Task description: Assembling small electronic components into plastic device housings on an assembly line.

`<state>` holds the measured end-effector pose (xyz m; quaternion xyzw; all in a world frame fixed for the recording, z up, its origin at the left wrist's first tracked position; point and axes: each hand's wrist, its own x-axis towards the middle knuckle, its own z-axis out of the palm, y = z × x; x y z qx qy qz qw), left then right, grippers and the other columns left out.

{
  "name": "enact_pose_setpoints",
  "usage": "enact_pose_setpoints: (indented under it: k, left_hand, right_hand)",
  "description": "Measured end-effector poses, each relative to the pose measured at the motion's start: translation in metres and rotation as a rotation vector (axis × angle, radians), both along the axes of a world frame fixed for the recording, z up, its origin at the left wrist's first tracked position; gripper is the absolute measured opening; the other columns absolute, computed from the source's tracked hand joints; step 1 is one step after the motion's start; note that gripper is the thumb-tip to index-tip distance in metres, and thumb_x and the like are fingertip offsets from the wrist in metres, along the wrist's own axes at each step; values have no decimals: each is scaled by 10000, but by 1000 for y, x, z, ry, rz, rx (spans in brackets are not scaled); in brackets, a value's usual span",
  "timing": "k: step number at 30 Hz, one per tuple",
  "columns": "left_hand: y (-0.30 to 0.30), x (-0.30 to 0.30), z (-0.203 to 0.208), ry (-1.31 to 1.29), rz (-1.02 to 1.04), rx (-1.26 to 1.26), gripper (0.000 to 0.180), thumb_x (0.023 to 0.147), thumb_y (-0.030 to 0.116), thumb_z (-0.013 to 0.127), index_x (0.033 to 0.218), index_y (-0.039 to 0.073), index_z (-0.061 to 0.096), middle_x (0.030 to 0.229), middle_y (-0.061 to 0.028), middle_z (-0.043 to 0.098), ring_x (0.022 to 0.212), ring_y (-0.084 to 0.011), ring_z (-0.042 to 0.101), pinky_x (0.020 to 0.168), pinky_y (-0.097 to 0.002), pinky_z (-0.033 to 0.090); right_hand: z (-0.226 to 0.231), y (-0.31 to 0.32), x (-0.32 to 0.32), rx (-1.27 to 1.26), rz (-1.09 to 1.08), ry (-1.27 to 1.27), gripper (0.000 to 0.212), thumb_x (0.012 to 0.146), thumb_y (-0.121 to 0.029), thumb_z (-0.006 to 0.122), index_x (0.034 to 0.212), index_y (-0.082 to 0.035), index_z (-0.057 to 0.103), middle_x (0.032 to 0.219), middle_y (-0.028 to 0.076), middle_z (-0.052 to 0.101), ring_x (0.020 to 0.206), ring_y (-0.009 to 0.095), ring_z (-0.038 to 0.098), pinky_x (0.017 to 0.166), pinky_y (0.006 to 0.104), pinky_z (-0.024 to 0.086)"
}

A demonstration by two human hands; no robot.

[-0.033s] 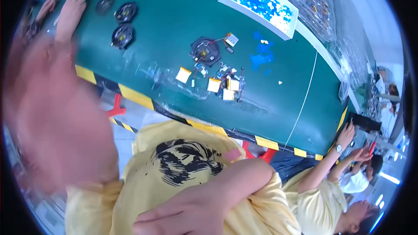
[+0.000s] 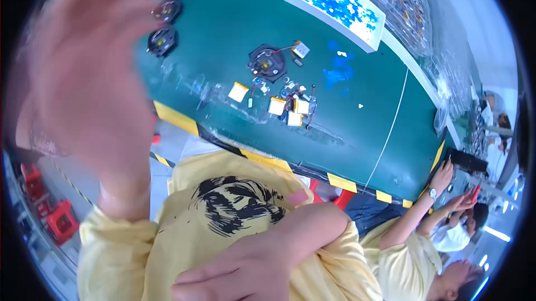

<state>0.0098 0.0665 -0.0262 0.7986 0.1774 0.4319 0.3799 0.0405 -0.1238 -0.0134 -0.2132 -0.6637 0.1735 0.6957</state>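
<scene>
My left hand (image 2: 92, 61) is raised close to the camera at the left, blurred by motion. Its fingers look spread, with nothing visible in them, and they hide part of the table's left end. Just beyond its fingertips lie a dark round housing (image 2: 169, 10) and a second dark housing (image 2: 163, 41). Against my yellow shirt (image 2: 184, 212) my right hand (image 2: 240, 267) rests with its visible fingers stretched out, partly cut off by the lower edge. Mid-table sits a dark hexagonal housing (image 2: 267, 63), wired to a small battery (image 2: 301, 49).
Several flat batteries (image 2: 238, 92) and small electronic parts lie in front of the hexagonal housing. A white box (image 2: 374, 36) of blue pieces stands at the back. Yellow-black tape (image 2: 176, 117) edges the green table (image 2: 223, 16). A co-worker's arm (image 2: 410, 223) reaches in at right; red stools (image 2: 61, 222) stand at left.
My left hand has moved up and turned, its fingers now in front of the table's far left. It now covers another person's hands there. My right hand stays put.
</scene>
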Motion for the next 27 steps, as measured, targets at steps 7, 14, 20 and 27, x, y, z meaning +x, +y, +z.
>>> enact_pose_setpoints:
  k: [7, 14, 20, 27]
  left_hand:
    - [-10, 63, -63, 465, 84, 232, 240, 732, 240, 702, 800, 17, 646, 812, -144, 640, 757, -314, 613, 699, -396, 491]
    - [-8, 83, -56, 593, -26, -63, 127, 768, 131, 645, 722, 20, 604, 700, -157, 596, 686, -315, 592, 650, -381, 486]
    - [-7, 86, -43, 496, -254, -177, 192, 833, 158, 615, 733, -1, 573, 667, -115, 601, 640, -220, 604, 616, -340, 486]
    - [-17, 81, -35, 381, -614, -501, 175, 893, 144, 594, 821, -15, 609, 720, 11, 618, 663, -31, 522, 618, -205, 430]
  right_hand:
    - [0, -10, 8, -57, 256, 15, 217, 870, -45, 580, 1079, -33, 638, 998, 72, 573, 799, 199, 561, 615, 270, 450]
    - [-7, -12, 28, -84, 371, 15, 427, 985, -362, 399, 1120, -25, 624, 1012, 94, 570, 808, 245, 556, 646, 328, 423]
    - [-7, -13, 32, -59, 432, -31, 537, 990, -440, 322, 1100, -7, 621, 963, 94, 580, 778, 248, 554, 645, 335, 421]
    - [-6, 2, 9, 101, 220, 165, 242, 962, -144, 450, 1061, -35, 643, 934, 56, 603, 721, 187, 560, 594, 267, 416]
